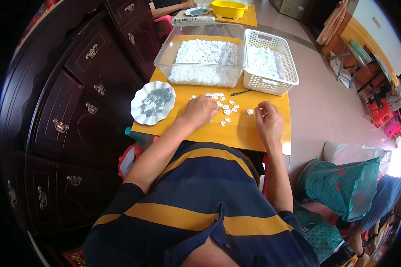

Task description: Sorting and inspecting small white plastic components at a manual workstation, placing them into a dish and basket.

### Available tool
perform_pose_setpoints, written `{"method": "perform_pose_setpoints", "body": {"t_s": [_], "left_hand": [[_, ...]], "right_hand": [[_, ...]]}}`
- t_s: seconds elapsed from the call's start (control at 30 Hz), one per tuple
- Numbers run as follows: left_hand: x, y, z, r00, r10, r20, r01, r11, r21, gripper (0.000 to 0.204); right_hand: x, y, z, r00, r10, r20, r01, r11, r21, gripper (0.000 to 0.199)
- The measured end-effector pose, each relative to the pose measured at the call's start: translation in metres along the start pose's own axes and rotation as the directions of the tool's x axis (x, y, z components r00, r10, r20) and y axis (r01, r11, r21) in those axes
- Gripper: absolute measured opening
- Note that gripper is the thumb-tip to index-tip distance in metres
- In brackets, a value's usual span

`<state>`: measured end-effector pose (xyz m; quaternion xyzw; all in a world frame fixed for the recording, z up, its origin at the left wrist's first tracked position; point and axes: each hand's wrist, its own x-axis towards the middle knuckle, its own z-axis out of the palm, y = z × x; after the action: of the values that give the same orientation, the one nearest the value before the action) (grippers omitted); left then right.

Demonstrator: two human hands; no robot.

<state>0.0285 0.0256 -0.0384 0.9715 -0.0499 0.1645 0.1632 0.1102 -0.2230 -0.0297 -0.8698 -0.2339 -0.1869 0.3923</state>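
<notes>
My left hand (200, 111) rests knuckles-up on the yellow table (245, 133), fingers curled over several small white plastic pieces (226, 109) scattered in front of it. My right hand (268, 119) sits to the right, fingertips pinched together near one white piece (250, 112); whether it holds anything I cannot tell. A white scalloped plate (140, 116) with small grey metal parts (155, 100) lies at the table's left edge.
A clear plastic bin (165, 53) full of white pieces and a white perforated basket (272, 84) stand at the table's far side. A thin dark tool (240, 93) lies before them. Dark wooden cabinets (75, 111) stand left. Another person's arm (169, 8) and a yellow tub (228, 9) are beyond.
</notes>
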Motion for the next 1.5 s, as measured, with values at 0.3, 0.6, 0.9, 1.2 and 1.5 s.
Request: {"method": "perform_pose_setpoints", "body": {"t_s": [0.3, 0.6, 0.9, 1.2, 1.5], "left_hand": [[0.003, 0.004, 0.0, 1.0, -0.009, -0.006, 0.009, 1.0, -0.03, 0.013], [0.007, 0.006, 0.003, 0.996, 0.09, -0.009, -0.09, 0.996, 0.028, 0.013], [0.008, 0.001, 0.003, 0.994, 0.1, 0.041, -0.102, 0.993, 0.056, 0.013], [0.002, 0.042, -0.024, 0.964, 0.21, -0.161, -0.227, 0.969, -0.098, 0.014], [-0.004, 0.048, -0.023, 0.955, 0.156, -0.254, -0.23, 0.928, -0.295, 0.01]], "right_hand": [[-0.01, -0.021, 0.018, 0.98, -0.031, 0.195, -0.01, 0.979, 0.203, 0.009], [-0.012, -0.017, 0.022, 0.977, -0.016, 0.212, -0.04, 0.965, 0.258, 0.011], [-0.016, -0.022, 0.029, 0.979, -0.076, 0.189, 0.012, 0.948, 0.319, 0.013], [-0.02, -0.031, 0.033, 0.809, 0.098, 0.579, -0.507, 0.616, 0.603, 0.021], [-0.017, -0.039, 0.021, 0.681, 0.083, 0.728, -0.703, 0.353, 0.617, 0.022]]}}
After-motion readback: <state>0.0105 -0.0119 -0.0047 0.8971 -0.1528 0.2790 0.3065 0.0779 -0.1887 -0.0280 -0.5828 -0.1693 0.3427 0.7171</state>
